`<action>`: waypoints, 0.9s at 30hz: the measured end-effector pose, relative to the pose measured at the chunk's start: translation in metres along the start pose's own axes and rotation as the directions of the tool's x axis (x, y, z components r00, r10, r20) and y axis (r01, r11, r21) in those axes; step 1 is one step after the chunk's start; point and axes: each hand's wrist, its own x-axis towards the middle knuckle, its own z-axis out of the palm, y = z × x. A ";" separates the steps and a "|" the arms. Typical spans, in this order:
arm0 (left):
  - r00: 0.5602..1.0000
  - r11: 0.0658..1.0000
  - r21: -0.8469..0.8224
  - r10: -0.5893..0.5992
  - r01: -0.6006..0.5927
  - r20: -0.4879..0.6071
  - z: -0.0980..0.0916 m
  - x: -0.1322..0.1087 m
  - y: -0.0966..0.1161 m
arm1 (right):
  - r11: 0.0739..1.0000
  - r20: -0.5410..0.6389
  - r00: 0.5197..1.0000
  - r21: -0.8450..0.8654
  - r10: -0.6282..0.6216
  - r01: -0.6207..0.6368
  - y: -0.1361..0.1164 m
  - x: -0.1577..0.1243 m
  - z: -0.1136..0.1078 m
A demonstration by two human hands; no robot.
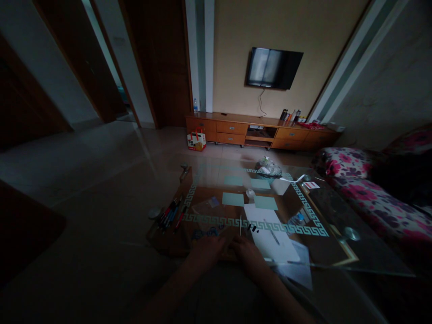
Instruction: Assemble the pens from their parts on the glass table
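My left hand and my right hand are close together at the near edge of the glass table. Both have their fingers drawn in; whatever lies between them is too dark to make out. Just beyond the right hand are several small black pieces and a thin pale stick. A white sheet carries a slim grey pen-like item. Small dark blue items lie beyond the left hand. Several pens in red, blue and black are bunched at the table's left side.
Pale green cards lie mid-table, with a clear plastic bag at the far edge. A bottle shows at the right. Beyond stand a wooden cabinet and a paper bag. A flowered sofa flanks the table's right.
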 end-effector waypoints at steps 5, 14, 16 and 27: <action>0.997 0.995 0.102 0.002 0.005 -0.071 -0.001 0.001 0.000 | 0.998 -0.082 0.996 0.036 -0.043 0.046 0.001 0.000 0.001; 0.953 0.986 0.155 0.111 -0.069 -0.282 -0.006 0.002 0.002 | 0.893 -0.472 0.881 0.411 0.035 0.184 0.002 -0.002 -0.012; 0.945 0.976 0.184 0.164 -0.114 -0.283 -0.005 0.003 0.002 | 0.834 -0.526 0.842 0.514 0.122 0.200 0.004 -0.001 -0.012; 0.945 0.956 0.182 0.266 -0.232 -0.192 -0.005 -0.009 0.010 | 0.583 -0.460 0.819 0.788 0.343 0.198 0.006 0.001 -0.012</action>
